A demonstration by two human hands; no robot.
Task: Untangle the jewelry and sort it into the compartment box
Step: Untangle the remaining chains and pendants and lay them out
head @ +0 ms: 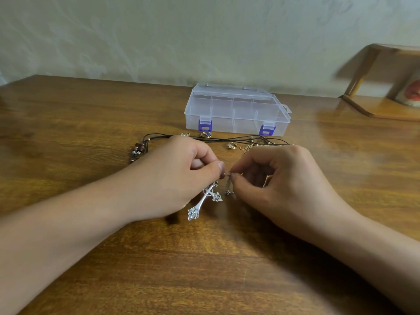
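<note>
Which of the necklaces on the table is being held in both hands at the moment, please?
The silver chain with the cross pendant: the left hand and right hand both pinch it. The black cord necklace lies untouched behind them.

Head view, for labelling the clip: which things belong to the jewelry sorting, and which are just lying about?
Job: left hand, right hand, silver chain, cross pendant, black cord necklace, gold ring, closed compartment box.
Lying about: wooden shelf, table.

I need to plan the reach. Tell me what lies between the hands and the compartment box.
In the head view, black cords, a gold ring and small clasps lie between the hands and the compartment box.
</note>
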